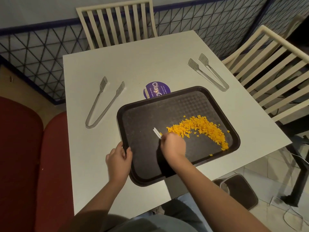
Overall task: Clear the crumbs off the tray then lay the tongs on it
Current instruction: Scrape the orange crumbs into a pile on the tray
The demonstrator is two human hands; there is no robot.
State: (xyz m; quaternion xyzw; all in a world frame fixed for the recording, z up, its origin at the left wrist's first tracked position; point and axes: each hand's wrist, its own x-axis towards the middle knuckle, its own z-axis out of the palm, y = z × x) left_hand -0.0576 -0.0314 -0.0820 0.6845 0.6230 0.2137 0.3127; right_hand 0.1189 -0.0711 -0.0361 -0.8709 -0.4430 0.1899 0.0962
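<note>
A dark brown tray (150, 108) lies turned on the white table, its near corner hanging over the table's front edge. Orange crumbs (203, 129) form a curved heap on the tray's right half. My left hand (119, 158) grips the tray's left rim. My right hand (173, 143) is over the tray, closed on a small white scraper (157, 132) whose end sticks out to the upper left, just left of the crumbs. One pair of clear tongs (103, 102) lies on the table left of the tray. A second pair of tongs (209, 72) lies at the far right.
A round purple sticker (154, 88) on the table is partly covered by the tray's far edge. Cream slatted chairs stand at the far side (117, 22) and the right side (267, 69). A red bench (33, 156) runs along the left. A dark bin (239, 191) sits on the floor below right.
</note>
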